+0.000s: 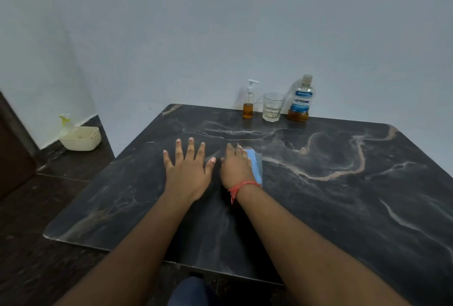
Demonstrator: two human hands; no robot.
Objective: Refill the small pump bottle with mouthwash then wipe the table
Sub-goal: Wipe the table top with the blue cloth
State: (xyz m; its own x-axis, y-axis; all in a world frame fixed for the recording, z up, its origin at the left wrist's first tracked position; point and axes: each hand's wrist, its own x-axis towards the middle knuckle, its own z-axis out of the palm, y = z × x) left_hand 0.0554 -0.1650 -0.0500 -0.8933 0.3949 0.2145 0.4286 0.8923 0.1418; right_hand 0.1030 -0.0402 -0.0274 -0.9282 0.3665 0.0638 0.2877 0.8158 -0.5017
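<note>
Black marble-patterned stone makes up the table (318, 207) we are wiping, and the chief risk stands along its far edge: the small clear pump bottle (248, 103) holding amber liquid, the clear ribbed drinking glass (272, 107) and the clear mouthwash bottle with the blue label (301, 101) stand close together in a row. If we sweep the folded blue cloth (255, 166) far forward or to the right without looking, we judge it could knock the slender pump bottle or the glass over and spill liquid on the surface. The cloth lies near the middle of the table, well short of that row. Our right hand (235, 169) presses down on it, fingers curled over its near-left part, gripping it against the stone; a red thread band (242, 186) circles that wrist. Our left hand (187, 167) lies flat just beside it, fingers spread wide, holding nothing, apparently bracing us. Both forearms reach straight forward from the near edge.
</note>
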